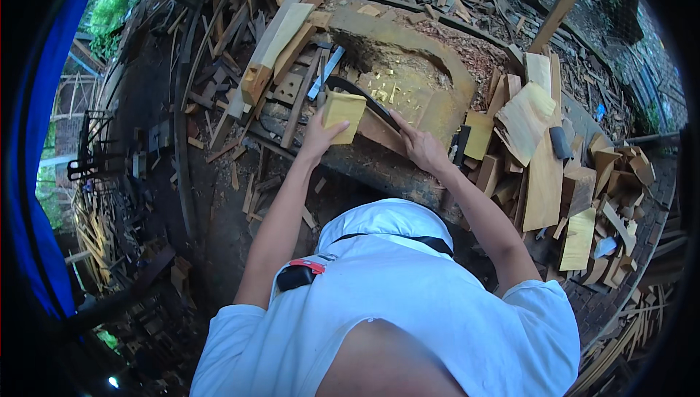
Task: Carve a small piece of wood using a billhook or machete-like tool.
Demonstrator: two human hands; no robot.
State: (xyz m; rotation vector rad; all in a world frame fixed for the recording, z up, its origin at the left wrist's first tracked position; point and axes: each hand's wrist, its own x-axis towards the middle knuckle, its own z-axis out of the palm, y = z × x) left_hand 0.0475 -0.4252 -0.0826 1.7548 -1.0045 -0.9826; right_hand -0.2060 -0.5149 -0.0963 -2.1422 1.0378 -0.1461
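Note:
My left hand is closed around a squarish yellow wood block, with the thumb across its near face. My right hand grips the near end of a long, dark, curved tool. From that hand the tool runs up and left, and its far end passes behind the top of the block. I cannot tell from this view whether it is a machete or another cutting tool, or whether it touches the block. Beyond both hands lies a large, thick wooden work block with a hollow, yellow chips scattered in it.
To the right, cut boards and offcuts are heaped, a broad pale slab and a dark cylinder among them. Long timbers lean at the far left of the work block. A blue-white strip lies near the block. Scrap wood litters the ground.

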